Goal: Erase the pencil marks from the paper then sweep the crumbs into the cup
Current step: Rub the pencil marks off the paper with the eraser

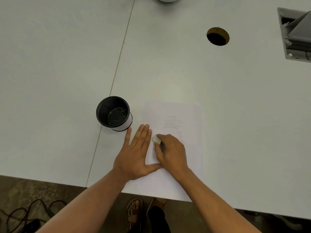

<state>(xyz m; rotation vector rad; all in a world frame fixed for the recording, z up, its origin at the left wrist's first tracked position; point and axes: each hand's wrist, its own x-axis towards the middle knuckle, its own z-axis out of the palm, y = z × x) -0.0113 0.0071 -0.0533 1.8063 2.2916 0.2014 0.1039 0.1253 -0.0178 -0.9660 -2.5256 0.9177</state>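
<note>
Erasing under way at the counter's near edge

Paper [173, 148] could wrinkle if our flat, spread left hand [137, 154] slips. Our right hand [171, 151] pinches the eraser [156, 139] on the sheet; pencil marks [173, 122] lie just beyond it, the cup [114, 113] just left of the paper.

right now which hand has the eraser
The right hand pinches the white eraser on the paper; the left hand lies flat and empty, pinning its edge.

black mesh cup [114, 113] just left of paper [175, 148], bare table [235, 98] open right and beyond
</note>
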